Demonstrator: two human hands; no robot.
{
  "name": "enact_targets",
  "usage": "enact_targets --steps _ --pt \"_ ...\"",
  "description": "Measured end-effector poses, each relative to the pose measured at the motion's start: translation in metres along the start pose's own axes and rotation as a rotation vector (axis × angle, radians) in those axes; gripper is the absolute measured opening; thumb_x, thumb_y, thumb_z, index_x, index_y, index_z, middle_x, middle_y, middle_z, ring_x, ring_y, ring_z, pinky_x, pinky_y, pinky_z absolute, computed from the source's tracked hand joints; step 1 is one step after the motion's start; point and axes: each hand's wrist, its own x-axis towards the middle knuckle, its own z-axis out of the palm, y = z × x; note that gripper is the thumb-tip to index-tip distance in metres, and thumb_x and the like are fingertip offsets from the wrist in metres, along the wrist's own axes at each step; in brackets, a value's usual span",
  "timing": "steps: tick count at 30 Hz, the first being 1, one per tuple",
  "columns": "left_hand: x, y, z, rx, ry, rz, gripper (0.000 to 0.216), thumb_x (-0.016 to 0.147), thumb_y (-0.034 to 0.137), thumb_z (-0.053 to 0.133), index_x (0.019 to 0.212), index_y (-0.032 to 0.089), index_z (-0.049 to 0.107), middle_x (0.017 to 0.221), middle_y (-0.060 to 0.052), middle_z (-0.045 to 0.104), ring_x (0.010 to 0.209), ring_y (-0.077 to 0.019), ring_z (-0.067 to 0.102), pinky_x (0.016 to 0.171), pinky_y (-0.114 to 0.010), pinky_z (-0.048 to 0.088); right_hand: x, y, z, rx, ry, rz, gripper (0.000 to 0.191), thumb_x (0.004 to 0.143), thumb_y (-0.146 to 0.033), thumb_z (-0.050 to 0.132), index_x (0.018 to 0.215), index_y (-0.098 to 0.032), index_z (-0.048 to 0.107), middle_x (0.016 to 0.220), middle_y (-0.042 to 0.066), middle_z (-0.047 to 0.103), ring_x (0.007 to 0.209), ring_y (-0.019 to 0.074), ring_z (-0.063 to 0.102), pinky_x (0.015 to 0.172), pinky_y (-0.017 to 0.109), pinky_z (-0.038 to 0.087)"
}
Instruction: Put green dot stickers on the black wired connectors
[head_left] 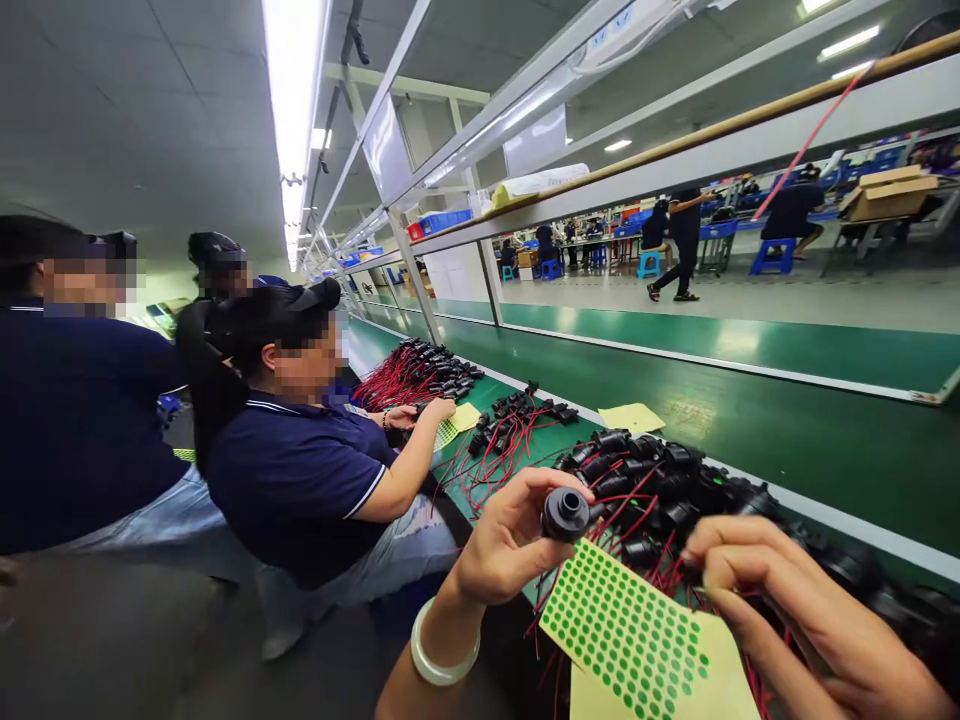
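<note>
While left hand [501, 545] pinches black connector [565, 514], right hand [795, 610] nears sticker sheet [626, 635].

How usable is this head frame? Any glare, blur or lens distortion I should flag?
Head view: strong wide-angle bending, with the rails and the green bench curving; the ceiling light strip is blown out; the left hand and its black cap are sharp; the right hand at the lower edge is slightly soft and stretched; the green dot sticker sheet reads clearly; co-workers' faces are blurred out.
</note>
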Motion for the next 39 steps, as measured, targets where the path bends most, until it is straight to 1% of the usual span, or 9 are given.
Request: enact_targets --steps 3,5,8,14,24,29,34,37,39 --pt "-0.013 -0.002 0.009 -0.07 -0.009 -0.116 0.041 0.075 0.029 0.075 0.112 0.016 0.064 0.096 -0.008 0.067 0.087 -0.0179 0.064 0.08 -0.027 0.049 0.019 -0.029 -0.003 -0.03 -0.062 -0.102 0.007 0.092 -0.017 0.046 0.088 -0.022 0.049 0.104 0.005 0.051 0.093 0.0105 0.056 0.076 0.014 0.048" --pt "-0.018 -0.003 0.014 -0.092 -0.017 -0.175 0.044 0.075 0.031 0.075 0.114 0.015 0.064 0.097 -0.008 0.067 0.087 -0.0179 0.063 0.081 -0.027 0.049 0.026 -0.042 -0.001 -0.037 -0.097 -0.141 0.009 0.092 -0.013 0.045 0.088 -0.021 0.048 0.106 0.006 0.049 0.099 0.0105 0.054 0.08 0.014 0.047" --pt "-0.022 -0.003 0.019 -0.124 -0.031 -0.175 0.041 0.076 0.029 0.075 0.114 0.018 0.065 0.1 -0.007 0.067 0.089 -0.0166 0.062 0.084 -0.026 0.048 0.029 -0.05 0.005 -0.07 -0.101 -0.192 0.012 0.091 -0.008 0.044 0.089 -0.019 0.048 0.107 0.008 0.049 0.105 0.0125 0.051 0.084 0.018 0.046" --pt "-0.025 0.001 0.021 -0.129 -0.051 -0.18 0.042 0.077 0.026 0.074 0.117 0.017 0.065 0.102 -0.008 0.068 0.092 -0.0171 0.062 0.085 -0.026 0.048 0.028 -0.048 0.014 -0.227 -0.037 -0.258 0.009 0.092 -0.008 0.044 0.092 -0.014 0.05 0.108 0.012 0.049 0.102 0.018 0.05 0.082 0.027 0.046" --pt "-0.027 0.002 0.021 -0.099 -0.063 -0.203 0.044 0.077 0.028 0.074 0.118 0.017 0.064 0.106 -0.009 0.067 0.095 -0.0194 0.063 0.088 -0.029 0.048 0.026 -0.053 0.017 -0.341 0.028 -0.315 0.008 0.093 -0.011 0.044 0.092 -0.015 0.052 0.106 0.013 0.052 0.098 0.0204 0.052 0.08 0.032 0.047" --pt "-0.028 0.003 0.02 -0.089 -0.054 -0.215 0.043 0.077 0.028 0.073 0.118 0.015 0.064 0.106 -0.01 0.067 0.095 -0.02 0.063 0.089 -0.031 0.048 0.028 -0.052 0.014 -0.349 -0.011 -0.348 0.011 0.09 -0.006 0.046 0.092 -0.014 0.054 0.105 0.011 0.053 0.099 0.0197 0.051 0.083 0.03 0.045" --pt "-0.029 0.002 0.018 -0.071 -0.053 -0.216 0.043 0.077 0.03 0.073 0.116 0.014 0.065 0.103 -0.01 0.067 0.092 -0.0199 0.063 0.087 -0.03 0.048 0.031 -0.049 0.011 -0.262 -0.026 -0.332 0.011 0.089 -0.007 0.049 0.089 -0.016 0.055 0.098 0.007 0.055 0.092 0.0152 0.053 0.077 0.025 0.046" --pt "-0.028 0.002 0.017 -0.085 -0.045 -0.209 0.044 0.076 0.031 0.074 0.116 0.015 0.065 0.102 -0.01 0.068 0.091 -0.0195 0.063 0.085 -0.03 0.049 0.027 -0.047 0.011 -0.236 0.014 -0.336 0.013 0.088 -0.007 0.052 0.095 -0.016 0.058 0.1 0.008 0.055 0.093 0.0146 0.055 0.077 0.024 0.048" --pt "-0.027 0.003 0.017 -0.104 -0.04 -0.199 0.043 0.076 0.031 0.075 0.115 0.015 0.066 0.101 -0.01 0.068 0.09 -0.0187 0.063 0.084 -0.028 0.05 0.023 -0.045 0.013 -0.232 0.028 -0.347 0.02 0.087 -0.005 0.053 0.101 -0.016 0.059 0.102 0.008 0.056 0.096 0.0153 0.056 0.079 0.024 0.05"
